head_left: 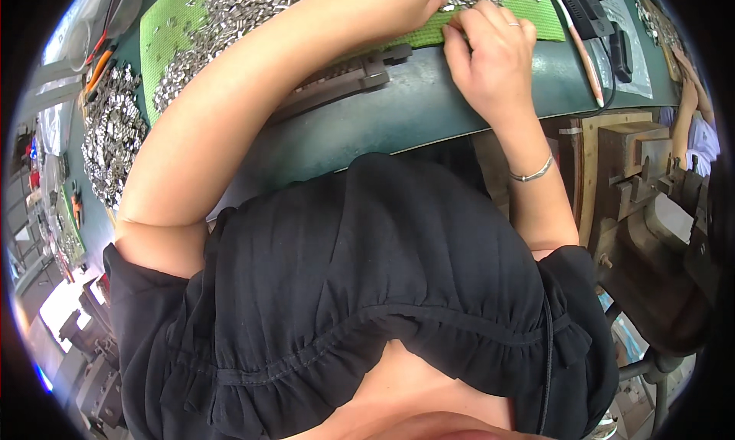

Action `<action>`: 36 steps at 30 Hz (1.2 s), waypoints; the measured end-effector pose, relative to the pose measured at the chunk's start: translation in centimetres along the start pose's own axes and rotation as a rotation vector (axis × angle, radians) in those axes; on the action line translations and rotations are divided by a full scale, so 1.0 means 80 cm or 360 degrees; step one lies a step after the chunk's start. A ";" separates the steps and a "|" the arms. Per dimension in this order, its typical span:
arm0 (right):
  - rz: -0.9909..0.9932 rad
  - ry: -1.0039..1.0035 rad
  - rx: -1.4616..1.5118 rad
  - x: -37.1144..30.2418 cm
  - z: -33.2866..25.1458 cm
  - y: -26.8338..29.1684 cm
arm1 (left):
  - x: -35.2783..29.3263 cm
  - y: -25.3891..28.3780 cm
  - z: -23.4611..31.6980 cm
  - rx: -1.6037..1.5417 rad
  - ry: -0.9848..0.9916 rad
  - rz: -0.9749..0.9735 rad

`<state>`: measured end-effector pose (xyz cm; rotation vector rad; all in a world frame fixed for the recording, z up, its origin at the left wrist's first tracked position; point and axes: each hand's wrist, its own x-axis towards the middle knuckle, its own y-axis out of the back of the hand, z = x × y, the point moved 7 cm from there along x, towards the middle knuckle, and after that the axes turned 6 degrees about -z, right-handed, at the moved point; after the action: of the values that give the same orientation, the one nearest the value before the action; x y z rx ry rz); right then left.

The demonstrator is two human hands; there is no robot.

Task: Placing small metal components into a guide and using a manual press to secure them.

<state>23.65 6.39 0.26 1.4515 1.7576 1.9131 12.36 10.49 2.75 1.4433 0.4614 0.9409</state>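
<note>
I am looking down on the left hand (402,8), its fingers curling in at the upper rim, and I cannot tell whether it is pinching anything. The right hand (494,65) is resting with its fingers bent downward and thumb apart; its fingertips are partly hiding, so I cannot tell if it is gripping a piece. The small metal pieces (245,11) are lying heaped on the green mat (547,28), mostly left of the left hand and its forearm (253,73), with more just beyond the right hand's fingers. I am judging each piece light, stiff and slick, hardly fragile but apt to slide, so I am favouring a fingertip pinch on opposite edges. A dark metal fixture (329,86) is sitting left of the right hand, partly hiding behind that forearm
</note>
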 end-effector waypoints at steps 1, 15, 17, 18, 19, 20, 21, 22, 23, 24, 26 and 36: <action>-0.0008 -0.0011 -0.0044 0.000 0.000 -0.001 | 0.005 -0.006 0.000 0.0035 0.0013 -0.0023; -0.0041 -0.0090 0.0020 0.003 0.004 -0.001 | 0.015 -0.016 0.009 0.0198 0.0085 -0.0070; -0.0051 -0.0168 -0.0037 0.000 0.001 -0.001 | 0.003 0.001 0.014 0.0165 0.0006 0.0035; -0.0045 -0.0167 -0.0041 -0.001 0.002 -0.002 | -0.004 0.009 0.018 0.0147 -0.0037 0.0085; -0.0039 -0.0167 -0.0045 -0.003 0.003 -0.002 | -0.012 0.011 0.021 0.0132 -0.0046 0.0062; -0.0032 -0.0160 -0.0048 -0.003 0.003 -0.002 | -0.021 0.011 0.023 0.0119 -0.0050 0.0042; -0.0030 -0.0104 -0.0051 -0.004 0.002 -0.002 | -0.027 0.010 0.024 0.0106 -0.0054 0.0022; -0.0029 -0.0046 -0.0052 -0.007 0.002 -0.001 | -0.029 0.007 0.024 0.0089 -0.0041 -0.0008; -0.0023 0.0020 -0.0055 -0.007 0.000 0.001 | -0.030 0.006 0.023 0.0077 -0.0025 -0.0031; -0.0029 0.0016 -0.0050 -0.006 0.001 0.002 | -0.030 0.006 0.022 0.0066 -0.0008 -0.0054; -0.0052 0.0012 -0.0035 -0.007 -0.001 0.004 | -0.029 0.006 0.020 -0.0020 0.0003 -0.0065; -0.0243 -0.0019 0.0084 0.016 -0.027 0.002 | -0.065 0.039 0.002 -0.0266 0.0146 0.0034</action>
<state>21.46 5.77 1.43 1.3009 1.8685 1.7916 8.68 5.98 4.39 1.2600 0.4253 1.0412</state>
